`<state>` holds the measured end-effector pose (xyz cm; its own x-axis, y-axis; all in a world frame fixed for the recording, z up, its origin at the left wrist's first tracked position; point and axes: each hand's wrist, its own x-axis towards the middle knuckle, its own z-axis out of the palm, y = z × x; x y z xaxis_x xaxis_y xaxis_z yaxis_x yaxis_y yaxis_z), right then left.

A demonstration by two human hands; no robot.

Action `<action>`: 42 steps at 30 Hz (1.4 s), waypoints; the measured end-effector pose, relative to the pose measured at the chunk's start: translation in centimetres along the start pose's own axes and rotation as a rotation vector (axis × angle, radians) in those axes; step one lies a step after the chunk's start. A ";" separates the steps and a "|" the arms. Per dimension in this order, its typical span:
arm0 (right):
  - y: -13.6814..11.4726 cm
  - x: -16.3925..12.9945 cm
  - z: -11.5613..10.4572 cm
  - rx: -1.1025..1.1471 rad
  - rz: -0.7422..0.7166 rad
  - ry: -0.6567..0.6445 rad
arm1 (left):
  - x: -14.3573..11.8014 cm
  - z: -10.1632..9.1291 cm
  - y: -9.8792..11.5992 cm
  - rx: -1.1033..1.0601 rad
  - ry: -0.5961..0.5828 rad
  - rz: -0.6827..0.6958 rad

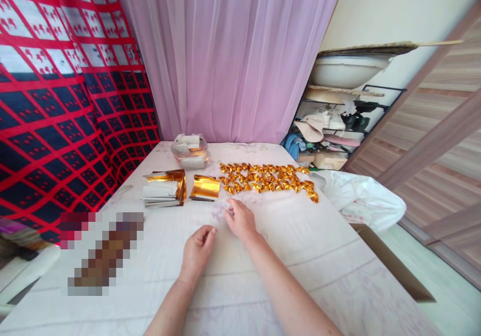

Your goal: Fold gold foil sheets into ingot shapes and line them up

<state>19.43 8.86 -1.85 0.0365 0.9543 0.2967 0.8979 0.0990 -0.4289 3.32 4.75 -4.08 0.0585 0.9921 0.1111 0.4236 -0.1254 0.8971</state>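
Probably requires an edge hold on the light, crease-prone, rectangular gold foil-paper stack, with right hand half-open near it, left hand curled, grip unclear.

- Folded gold pieces lay in crowded rows; tips looked pointed, though too small to be sure.
- Small gold-foil stack lay shiny side up, just left.
- Larger sheet stack, pale and gold, sat farther left, edges uneven.
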 end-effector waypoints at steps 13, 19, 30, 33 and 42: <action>-2.6 3.0 0.5 0.004 -0.039 -0.012 | 0.0 -0.2 0.5 -0.033 0.002 0.010; -1.9 1.5 -0.9 0.073 -0.043 0.112 | 0.1 -0.2 0.4 -0.073 0.028 0.004; -0.8 -2.4 -5.7 0.591 0.110 0.223 | 0.1 -0.5 0.5 -0.105 0.267 0.042; -0.2 -3.0 -7.1 0.905 0.169 0.098 | -0.1 -0.8 0.8 -0.111 0.268 0.110; 3.2 -3.0 -4.4 0.965 0.323 -0.201 | -0.7 -0.1 1.0 -0.266 -0.060 0.103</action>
<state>24.17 5.04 -0.37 0.0596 0.9962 -0.0634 0.1217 -0.0703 -0.9901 3.61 3.88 -3.19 0.1455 0.9711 0.1893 0.1614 -0.2121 0.9638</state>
